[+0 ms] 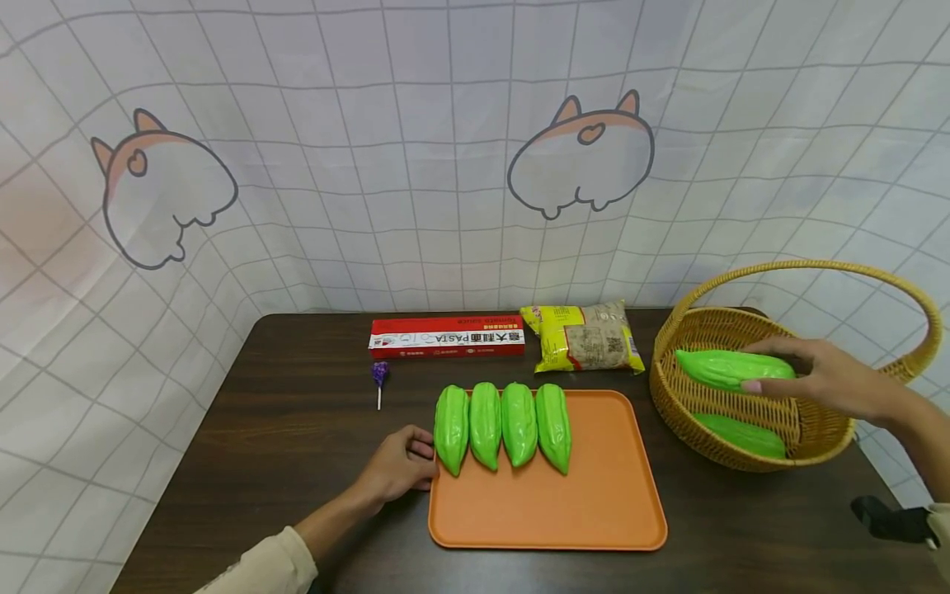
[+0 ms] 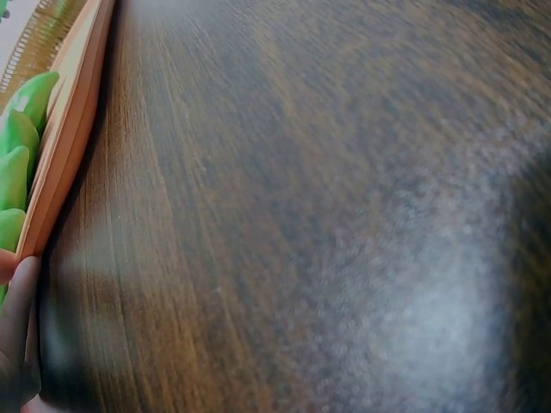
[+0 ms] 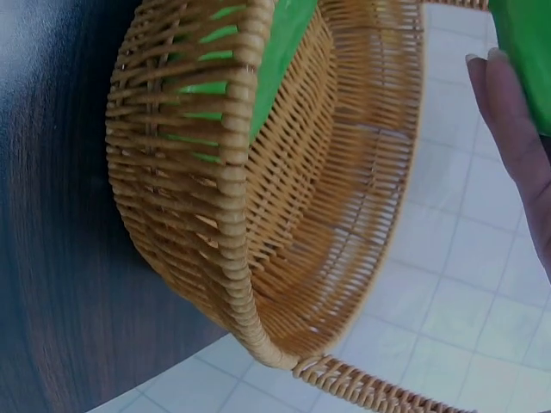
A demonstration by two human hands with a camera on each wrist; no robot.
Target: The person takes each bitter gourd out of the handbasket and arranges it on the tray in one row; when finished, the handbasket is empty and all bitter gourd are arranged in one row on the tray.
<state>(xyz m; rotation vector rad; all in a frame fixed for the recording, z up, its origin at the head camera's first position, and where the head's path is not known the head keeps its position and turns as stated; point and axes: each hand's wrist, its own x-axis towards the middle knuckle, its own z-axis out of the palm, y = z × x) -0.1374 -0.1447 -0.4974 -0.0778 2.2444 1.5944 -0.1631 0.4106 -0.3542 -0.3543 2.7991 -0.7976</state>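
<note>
My right hand (image 1: 831, 375) holds a green bitter melon (image 1: 716, 368), ridged and pointed, over the wicker basket (image 1: 824, 429) between thumb and fingers. Another bitter melon (image 1: 742, 435) lies inside that basket, and its green shows through the weave in the right wrist view. Several more bitter melons (image 1: 485, 425) lie side by side along the back left part of the orange tray (image 1: 549, 511), their tips towards me. At the tray's left edge, my left hand (image 1: 404, 464) grips the rim; the left wrist view has the thumb (image 2: 24, 297) against its outer side.
Behind the tray stand a red pasta box (image 1: 447, 337) and a yellow food packet (image 1: 582, 337). A purple lollipop (image 1: 379, 375) lies left of them on the dark wooden table (image 1: 297, 412). The basket's tall handle (image 1: 801, 266) arches up at the right. A white checked curtain (image 1: 356, 165) hangs behind.
</note>
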